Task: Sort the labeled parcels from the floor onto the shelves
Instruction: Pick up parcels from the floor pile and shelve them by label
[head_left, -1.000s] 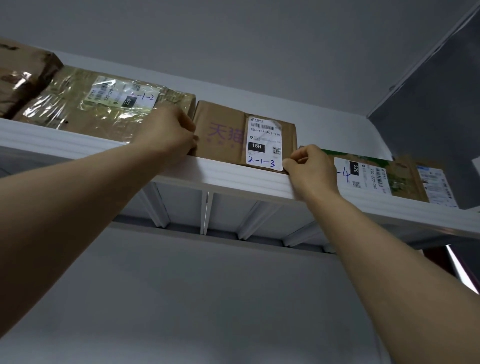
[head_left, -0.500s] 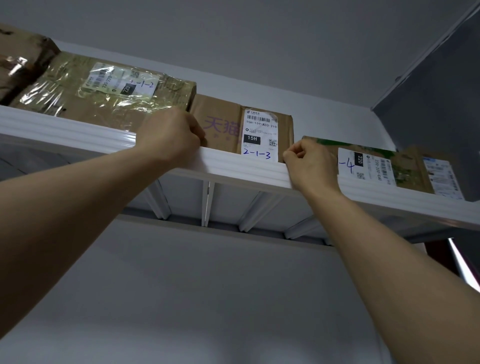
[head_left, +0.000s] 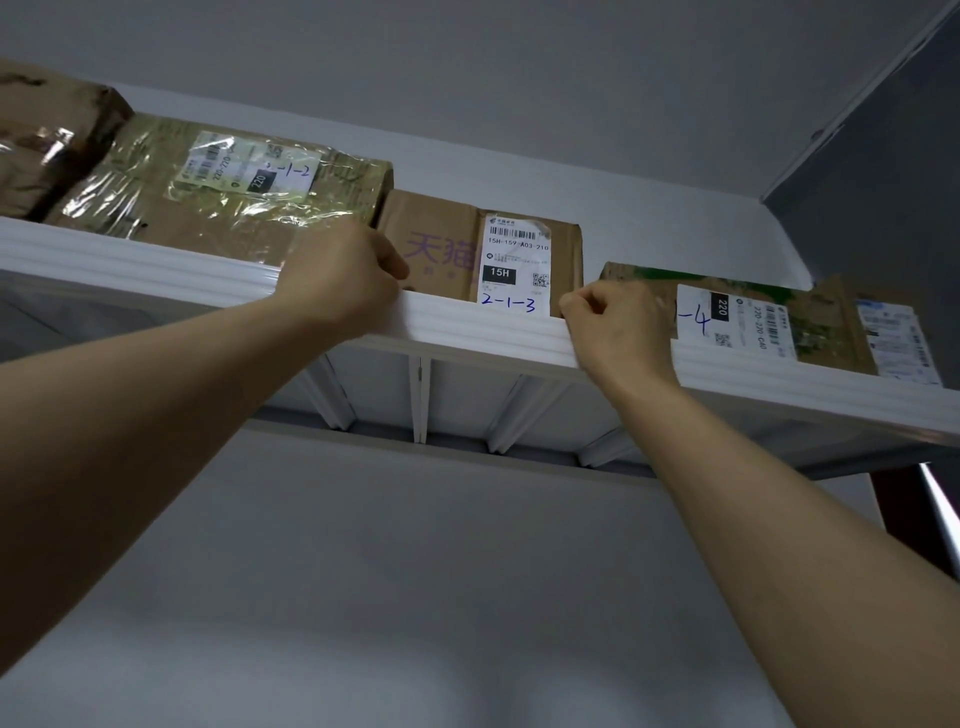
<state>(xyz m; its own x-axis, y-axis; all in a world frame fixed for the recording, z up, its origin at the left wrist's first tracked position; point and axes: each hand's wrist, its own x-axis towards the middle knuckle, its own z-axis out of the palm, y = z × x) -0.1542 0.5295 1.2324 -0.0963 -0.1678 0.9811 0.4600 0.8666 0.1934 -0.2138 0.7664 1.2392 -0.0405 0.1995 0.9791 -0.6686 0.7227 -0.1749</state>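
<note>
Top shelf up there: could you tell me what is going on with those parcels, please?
A person reaches up with both hands to the brown cardboard parcel marked 2-1-3 on the white top shelf. The left hand grips its left edge, the right hand pinches its right corner. It sits between the tape-wrapped parcel marked 2-1-2 and a flat green-printed parcel.

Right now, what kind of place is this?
Probably a parcel storage or pickup room. A white metal shelf holds a row of parcels: a brown cardboard parcel with a white printed shipping label hand-marked 2-1-3, beside a film-wrapped cardboard parcel labelled likewise.
</note>
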